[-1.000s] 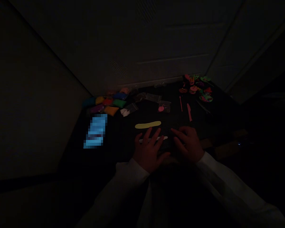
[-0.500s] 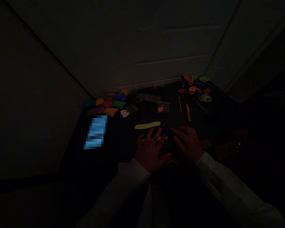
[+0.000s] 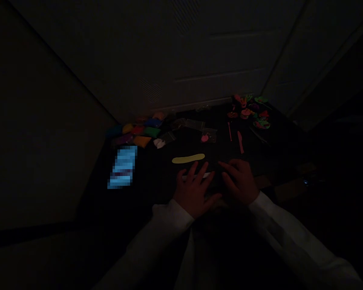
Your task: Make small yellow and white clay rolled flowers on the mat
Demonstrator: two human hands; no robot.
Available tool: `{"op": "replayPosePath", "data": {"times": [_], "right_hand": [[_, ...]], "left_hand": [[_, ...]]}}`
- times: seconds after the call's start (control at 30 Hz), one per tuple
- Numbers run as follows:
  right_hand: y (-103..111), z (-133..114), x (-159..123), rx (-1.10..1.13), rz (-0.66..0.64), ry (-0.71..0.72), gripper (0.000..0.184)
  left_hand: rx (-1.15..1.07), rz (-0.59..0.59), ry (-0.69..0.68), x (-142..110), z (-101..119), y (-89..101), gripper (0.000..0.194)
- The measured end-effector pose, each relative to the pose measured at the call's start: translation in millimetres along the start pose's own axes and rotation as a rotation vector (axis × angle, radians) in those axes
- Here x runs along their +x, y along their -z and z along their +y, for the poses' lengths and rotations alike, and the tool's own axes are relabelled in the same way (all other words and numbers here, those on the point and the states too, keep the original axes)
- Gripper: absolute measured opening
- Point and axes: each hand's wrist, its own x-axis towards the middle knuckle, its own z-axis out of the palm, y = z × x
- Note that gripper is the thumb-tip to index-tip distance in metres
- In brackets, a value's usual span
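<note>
Both palms down: left hand (image 3: pixel 194 197) splayed, ungrasping, over a white strip (image 3: pixel 206 175); right hand (image 3: pixel 241 183) half-curled, grip unclear.

slim white strip (image 3: pixel 206 175), under left hand (image 3: pixel 196 196)

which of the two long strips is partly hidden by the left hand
The white strip, partly covered by the left hand; the yellow strip, farther off, shows whole.

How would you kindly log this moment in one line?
left hand: spread over white strip | right hand: beside left, any hold unclear | yellow strip: just beyond left hand
</note>
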Motion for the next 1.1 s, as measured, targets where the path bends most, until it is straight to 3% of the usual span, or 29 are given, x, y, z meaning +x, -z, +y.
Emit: {"op": "replayPosePath", "data": {"times": [0.37,1.1], "right_hand": [[1.6,-3.1,1.0,-0.022,-0.002,0.009,0.036],[-0.7,-1.3,1.0,-0.043,0.013,0.002,0.035]], "left_hand": [[0.017,-0.004,0.066,-4.4,0.3,1.3,0.059],[0.057,-0.005,0.074,-9.1,-0.1,-0.5,0.063]]}}
